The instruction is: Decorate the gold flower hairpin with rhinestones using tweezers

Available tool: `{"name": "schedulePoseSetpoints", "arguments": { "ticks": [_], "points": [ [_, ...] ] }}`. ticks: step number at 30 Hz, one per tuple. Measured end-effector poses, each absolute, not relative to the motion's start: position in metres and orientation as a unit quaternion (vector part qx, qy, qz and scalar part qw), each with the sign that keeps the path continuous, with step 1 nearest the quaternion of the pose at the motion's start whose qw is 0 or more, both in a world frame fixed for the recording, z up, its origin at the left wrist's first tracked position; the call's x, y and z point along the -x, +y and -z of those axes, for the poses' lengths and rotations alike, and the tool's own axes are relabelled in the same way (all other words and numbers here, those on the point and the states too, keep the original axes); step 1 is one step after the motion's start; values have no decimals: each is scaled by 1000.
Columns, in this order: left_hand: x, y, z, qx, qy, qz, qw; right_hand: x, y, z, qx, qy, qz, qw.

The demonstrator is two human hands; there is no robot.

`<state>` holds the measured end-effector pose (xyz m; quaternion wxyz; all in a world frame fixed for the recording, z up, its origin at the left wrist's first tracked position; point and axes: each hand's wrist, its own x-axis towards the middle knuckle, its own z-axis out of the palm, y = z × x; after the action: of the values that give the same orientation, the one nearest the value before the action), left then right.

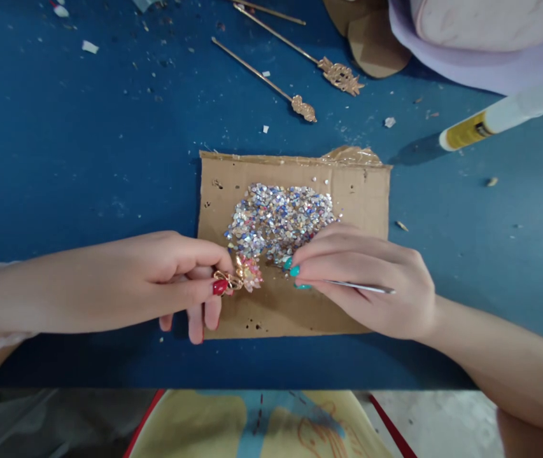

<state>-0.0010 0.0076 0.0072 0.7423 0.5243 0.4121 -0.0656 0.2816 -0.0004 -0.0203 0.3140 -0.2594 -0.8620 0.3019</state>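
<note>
A brown cardboard piece [361, 191] lies flat on the blue table, with a heap of small shiny rhinestones [278, 219] on it. My left hand [176, 280] pinches a small gold ornament set with pink stones [245, 277] between thumb and forefinger, just below the heap. My right hand [371, 280] is closed round a thin metal pick tool [364, 288], its tip hidden under the fingers and pointing towards the ornament. The two hands nearly touch over the cardboard.
Gold hairpin sticks with ornate ends [302, 107] [340, 75] lie at the back of the blue table [61, 165]. A white glue tube with a yellow label [505, 114] hovers at right. Cardboard cut-outs [376, 41] and a pale pink object [481, 38] sit back right. Small scraps litter the table.
</note>
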Motion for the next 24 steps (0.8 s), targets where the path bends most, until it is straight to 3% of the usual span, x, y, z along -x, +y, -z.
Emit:
{"name": "schedulePoseSetpoints", "arguments": {
  "ticks": [24],
  "points": [
    [9,8,3,-553,412,99,718,-281,-1,19,263,-862,-307,306]
  ]
}}
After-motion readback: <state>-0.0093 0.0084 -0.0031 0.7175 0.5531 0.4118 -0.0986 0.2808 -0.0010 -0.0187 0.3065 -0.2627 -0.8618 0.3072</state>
